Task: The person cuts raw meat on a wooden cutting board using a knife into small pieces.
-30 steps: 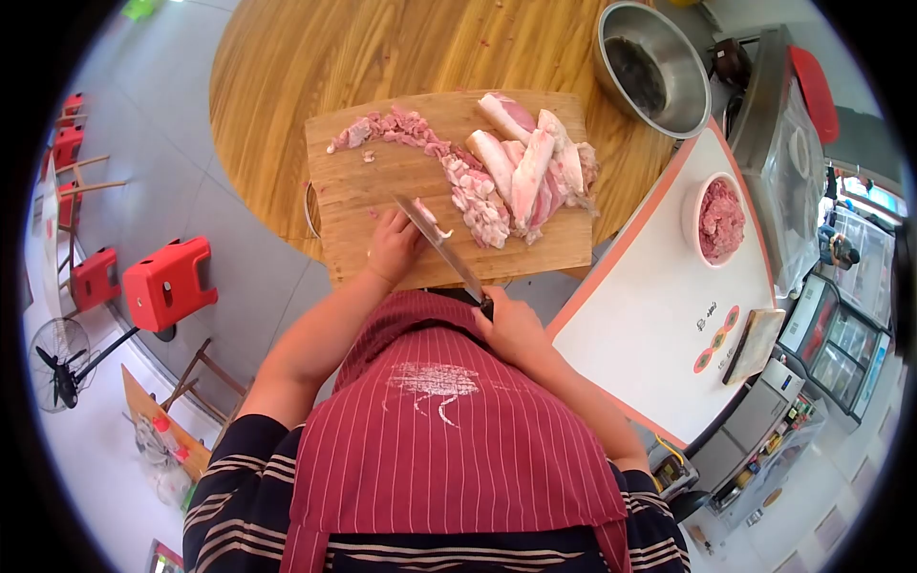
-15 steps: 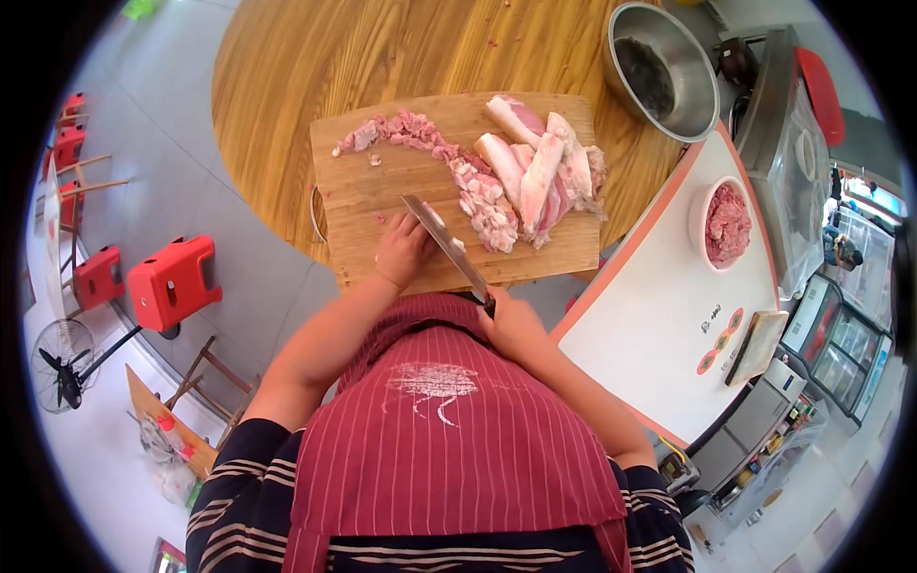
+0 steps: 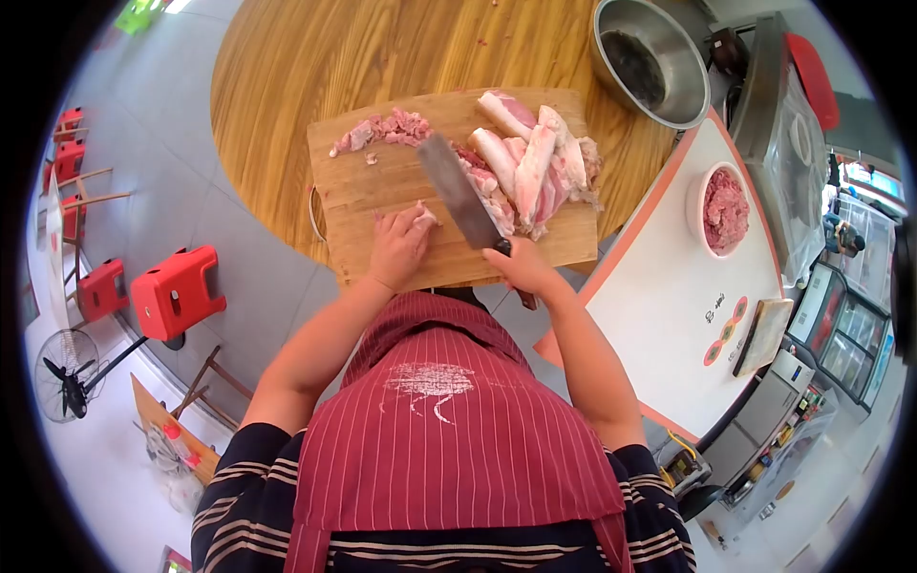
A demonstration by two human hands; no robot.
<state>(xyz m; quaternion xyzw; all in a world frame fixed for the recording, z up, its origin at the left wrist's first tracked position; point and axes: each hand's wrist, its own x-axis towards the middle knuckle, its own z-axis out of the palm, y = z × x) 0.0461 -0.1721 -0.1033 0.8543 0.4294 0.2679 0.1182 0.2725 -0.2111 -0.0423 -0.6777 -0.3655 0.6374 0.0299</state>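
Observation:
My right hand is closed around the dark handle of a cleaver. The broad side of its blade faces up and hides part of the chopped meat. On the near part of the wooden cutting board, my left hand has its fingers on a small piece of meat. Diced pink meat trails across the far left of the board. Larger strips of pork with pale skin and fat lie piled on its right side.
A steel bowl stands on the round wooden table, at the right. On the white side table, a white bowl holds minced meat. Red stools and a fan stand at the left.
The cleaver has moved from beside my left hand to the right, over the chopped meat, and its blade has turned flatter. My left hand stays low on the board with a meat piece.

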